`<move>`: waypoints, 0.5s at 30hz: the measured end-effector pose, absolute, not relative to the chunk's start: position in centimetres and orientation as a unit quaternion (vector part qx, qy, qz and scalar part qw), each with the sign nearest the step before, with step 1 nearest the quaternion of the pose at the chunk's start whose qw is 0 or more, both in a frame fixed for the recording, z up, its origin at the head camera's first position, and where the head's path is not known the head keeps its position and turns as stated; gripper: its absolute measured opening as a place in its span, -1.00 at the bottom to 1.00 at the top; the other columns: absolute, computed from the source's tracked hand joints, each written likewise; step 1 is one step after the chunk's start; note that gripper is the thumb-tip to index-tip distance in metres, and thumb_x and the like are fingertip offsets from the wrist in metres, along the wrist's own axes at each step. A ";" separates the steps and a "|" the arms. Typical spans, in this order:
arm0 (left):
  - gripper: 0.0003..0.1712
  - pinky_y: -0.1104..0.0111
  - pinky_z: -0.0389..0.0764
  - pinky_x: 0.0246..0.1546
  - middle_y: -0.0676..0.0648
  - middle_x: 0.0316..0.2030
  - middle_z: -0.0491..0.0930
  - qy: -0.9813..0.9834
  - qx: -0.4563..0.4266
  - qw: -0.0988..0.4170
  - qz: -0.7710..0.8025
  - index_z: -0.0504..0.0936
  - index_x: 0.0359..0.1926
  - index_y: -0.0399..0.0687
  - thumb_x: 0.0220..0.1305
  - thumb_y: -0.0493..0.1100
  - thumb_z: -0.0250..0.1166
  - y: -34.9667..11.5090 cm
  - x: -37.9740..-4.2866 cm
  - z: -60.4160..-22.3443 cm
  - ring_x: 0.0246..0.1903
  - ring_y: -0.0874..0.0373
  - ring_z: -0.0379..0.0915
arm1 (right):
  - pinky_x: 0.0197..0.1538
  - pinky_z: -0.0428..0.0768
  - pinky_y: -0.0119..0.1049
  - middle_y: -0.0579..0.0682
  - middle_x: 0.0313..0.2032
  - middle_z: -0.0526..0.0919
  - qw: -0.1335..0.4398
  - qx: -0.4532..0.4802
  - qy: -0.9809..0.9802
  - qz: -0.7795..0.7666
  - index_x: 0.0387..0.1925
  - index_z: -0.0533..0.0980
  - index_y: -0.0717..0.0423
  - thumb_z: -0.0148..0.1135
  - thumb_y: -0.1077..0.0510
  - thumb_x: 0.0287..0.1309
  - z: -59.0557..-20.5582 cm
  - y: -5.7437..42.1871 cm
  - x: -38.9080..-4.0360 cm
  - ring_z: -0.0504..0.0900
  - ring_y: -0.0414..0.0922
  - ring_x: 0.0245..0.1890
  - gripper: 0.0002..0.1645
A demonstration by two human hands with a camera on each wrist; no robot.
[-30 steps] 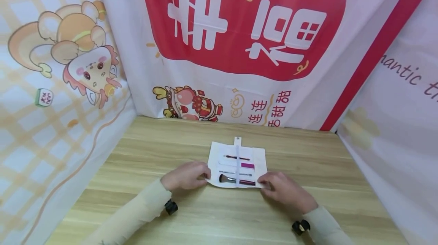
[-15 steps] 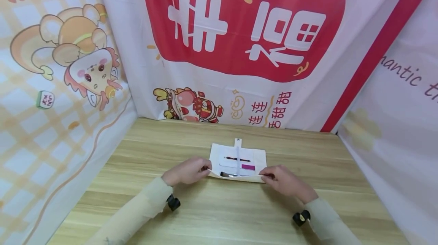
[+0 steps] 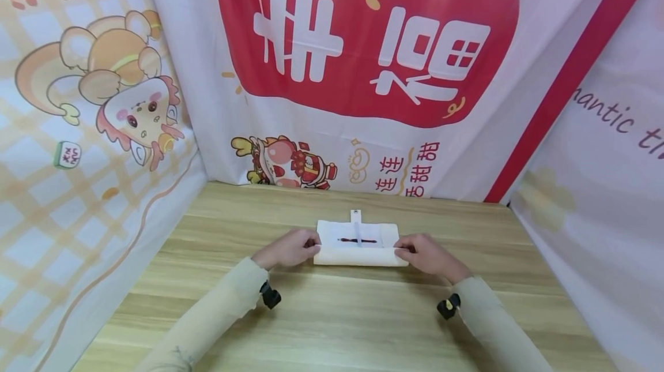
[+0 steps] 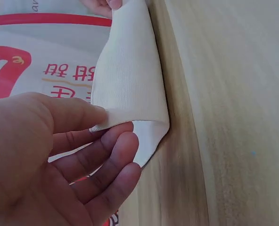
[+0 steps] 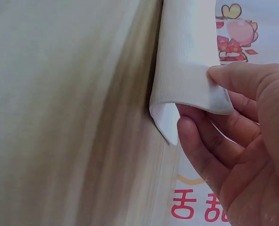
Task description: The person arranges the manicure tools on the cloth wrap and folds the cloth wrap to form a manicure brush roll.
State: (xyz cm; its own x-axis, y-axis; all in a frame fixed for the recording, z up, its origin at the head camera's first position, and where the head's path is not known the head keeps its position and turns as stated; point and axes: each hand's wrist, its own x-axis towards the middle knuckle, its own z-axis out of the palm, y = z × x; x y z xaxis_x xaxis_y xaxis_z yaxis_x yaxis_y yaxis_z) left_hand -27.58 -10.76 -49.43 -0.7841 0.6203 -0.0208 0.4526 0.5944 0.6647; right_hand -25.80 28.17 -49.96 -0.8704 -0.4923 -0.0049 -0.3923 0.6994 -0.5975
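Note:
A white brush case (image 3: 332, 232) lies on the table, its near part folded up and over toward the back. My left hand (image 3: 293, 247) pinches the left corner of the folded edge between thumb and fingers; the left wrist view shows the curled flap (image 4: 132, 70) with a gap beneath it. At the opposite corner my right hand (image 3: 428, 255) pinches the same edge, thumb on top. One thin dark-red tool (image 3: 365, 240) still shows under the clear elastic band (image 3: 357, 228). The makeup brush and the other tools are hidden beneath the flap. A snap tab (image 3: 355, 215) points away at the back.
The wood-grain table (image 3: 353, 320) extends in front and to both sides. Printed cloth hangs behind as a back wall (image 3: 290, 112), with a checked cloth (image 3: 78, 199) on the left and a white cloth (image 3: 586, 187) on the right. Each wrist wears a black camera.
Both hands have lifted the near edge of the brush case and carried it away from the body, folding it over. The brush and the magenta-marked item have become covered.

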 end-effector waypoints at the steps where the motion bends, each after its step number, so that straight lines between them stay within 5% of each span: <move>1: -0.83 0.37 0.48 -0.37 0.03 -0.41 0.58 0.885 0.300 0.127 0.332 0.70 -0.18 -0.16 0.56 -0.24 0.20 -10.7 -27.8 -49.5 -0.44 0.22 0.42 | -0.41 0.44 -0.39 -0.18 -0.48 0.53 0.081 -0.241 0.919 -0.301 -0.19 0.71 0.00 0.25 0.09 0.51 -50.0 28.2 -26.1 0.45 -0.26 -0.49 -0.84; 15: -0.85 0.32 0.46 -0.35 0.00 -0.41 0.59 0.919 0.246 0.126 0.282 0.69 -0.26 -0.07 0.52 -0.23 0.24 -9.8 -28.9 -50.1 -0.44 0.15 0.43 | -0.32 0.49 -0.36 -0.13 -0.43 0.69 0.085 -0.244 0.926 -0.275 -0.27 0.73 0.06 0.35 0.17 0.40 -49.8 27.4 -29.8 0.48 -0.26 -0.46 -0.90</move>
State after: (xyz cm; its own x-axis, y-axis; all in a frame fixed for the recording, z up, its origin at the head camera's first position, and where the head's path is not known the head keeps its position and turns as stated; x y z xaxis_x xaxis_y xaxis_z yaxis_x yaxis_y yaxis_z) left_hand -28.90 -9.85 -50.11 -0.8466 0.5240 -0.0934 0.3813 0.7195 0.5805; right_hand -29.78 27.36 -49.78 -0.8670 -0.4978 -0.0230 -0.4043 0.7296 -0.5515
